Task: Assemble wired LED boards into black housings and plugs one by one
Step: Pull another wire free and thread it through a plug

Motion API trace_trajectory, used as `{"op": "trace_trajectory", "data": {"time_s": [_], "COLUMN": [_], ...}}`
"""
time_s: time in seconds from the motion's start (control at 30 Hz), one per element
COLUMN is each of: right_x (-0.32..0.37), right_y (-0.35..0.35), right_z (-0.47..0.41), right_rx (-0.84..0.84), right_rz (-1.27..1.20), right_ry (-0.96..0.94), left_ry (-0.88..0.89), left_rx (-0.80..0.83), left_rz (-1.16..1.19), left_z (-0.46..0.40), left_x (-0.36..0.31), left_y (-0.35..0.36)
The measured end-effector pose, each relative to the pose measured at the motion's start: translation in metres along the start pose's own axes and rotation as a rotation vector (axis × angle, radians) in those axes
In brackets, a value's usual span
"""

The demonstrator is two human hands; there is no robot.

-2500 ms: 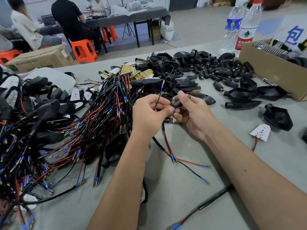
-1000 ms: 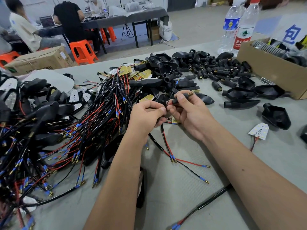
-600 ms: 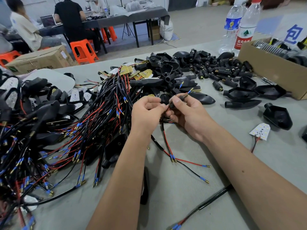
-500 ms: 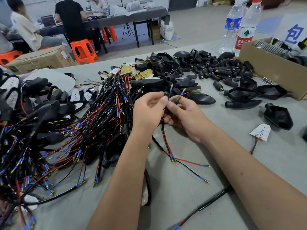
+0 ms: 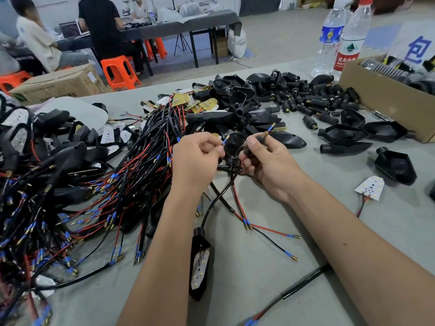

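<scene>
From the head camera, both bare hands meet above the middle of the grey felt-covered table [image 5: 270, 260]. The left hand [image 5: 196, 161] has its fingers curled, pinching thin wire ends with blue sleeves at its fingertips. The right hand [image 5: 266, 158] pinches a small black cylindrical plug [image 5: 260, 138] between thumb and forefinger, and a wire end with a blue sleeve and brass tip [image 5: 271, 126] sticks up past the plug toward the far edge. From between the hands a black sheathed cable [image 5: 217, 201] curves down toward the near edge and ends in a black pointed plastic housing with a white LED board seated in it [image 5: 200, 264], which hangs or lies beside the left forearm; whether it touches the surface cannot be told. On the left side of the table lies a large tangle of black and red wires with blue-sleeved brass terminals [image 5: 82, 196], mixed with more housings. Toward the far edge sits a heap of empty black housings [image 5: 237, 97], and right of it a scatter of loose black plugs [image 5: 313, 102]. Near the right edge lies a bare white LED board with red and black leads [image 5: 370, 188], next to an open black housing shell [image 5: 395, 165]. At the far right corner stand a brown cardboard box [image 5: 388, 100] and two clear plastic water bottles [image 5: 341, 36].
</scene>
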State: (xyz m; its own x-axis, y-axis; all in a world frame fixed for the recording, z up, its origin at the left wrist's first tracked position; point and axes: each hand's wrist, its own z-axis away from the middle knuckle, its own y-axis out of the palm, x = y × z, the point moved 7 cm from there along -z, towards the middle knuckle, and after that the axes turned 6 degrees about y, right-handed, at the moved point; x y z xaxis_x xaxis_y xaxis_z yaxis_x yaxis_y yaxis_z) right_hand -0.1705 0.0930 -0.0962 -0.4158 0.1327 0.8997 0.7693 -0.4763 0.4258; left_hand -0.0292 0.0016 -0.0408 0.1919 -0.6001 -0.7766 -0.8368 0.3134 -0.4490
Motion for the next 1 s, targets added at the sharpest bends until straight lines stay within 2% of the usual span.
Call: {"op": "trace_trajectory", "data": {"time_s": [0.1,0.17,0.5,1.0], "right_x": [-0.002,-0.002,-0.003,-0.004], "right_y": [-0.002,-0.003,-0.006,-0.004], "right_z": [-0.002,-0.002,-0.002,-0.001], "right_rx": [-0.009,-0.011,-0.04,-0.007], "right_rz": [-0.108,-0.121,-0.121,-0.123], "right_ry": [0.05,0.064,0.1,0.12], "left_ry": [0.065,0.073,0.04,0.058], "left_rx": [0.216,0.301,0.261,0.232], "left_rz": [-0.119,-0.159,-0.033,-0.153], "left_z": [0.001,0.004,0.007,0.008], "left_x": [-0.006,-0.008,-0.01,-0.015], "left_y": [0.012,0.022,0.021,0.028]}}
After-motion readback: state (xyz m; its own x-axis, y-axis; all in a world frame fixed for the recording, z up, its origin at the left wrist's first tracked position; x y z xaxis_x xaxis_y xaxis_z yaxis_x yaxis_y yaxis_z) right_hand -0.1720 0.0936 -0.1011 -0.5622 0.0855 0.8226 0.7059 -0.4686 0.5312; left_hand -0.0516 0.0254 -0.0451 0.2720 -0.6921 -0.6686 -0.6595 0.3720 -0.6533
